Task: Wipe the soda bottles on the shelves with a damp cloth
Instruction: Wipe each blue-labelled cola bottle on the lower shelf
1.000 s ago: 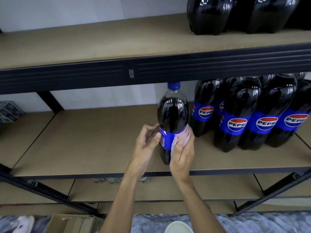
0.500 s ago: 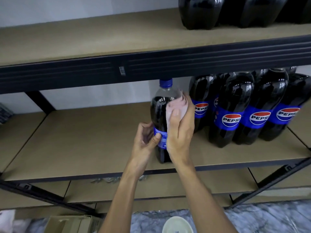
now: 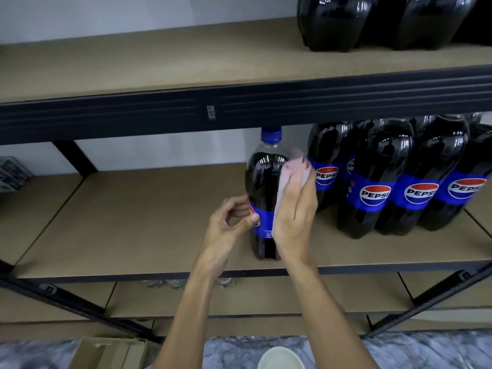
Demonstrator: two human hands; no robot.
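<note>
A dark soda bottle (image 3: 265, 182) with a blue cap and blue label stands upright near the front of the middle shelf (image 3: 149, 217). My left hand (image 3: 230, 222) pinches it at the label with thumb and fingers. My right hand (image 3: 294, 209) presses a pale pink cloth (image 3: 291, 170) against the bottle's right shoulder, covering part of its right side. Several more Pepsi bottles (image 3: 375, 182) stand grouped to the right on the same shelf.
The upper shelf (image 3: 159, 62) carries dark bottles (image 3: 335, 22) at the far right, and its black beam sits just above the held bottle's cap. A cardboard box (image 3: 111, 352) and a white bowl (image 3: 281, 359) lie on the floor below. Black braces cross under the shelf.
My right hand with the cloth rose from the label to the bottle's shoulder, then stayed there. My left hand kept hold at the label.
</note>
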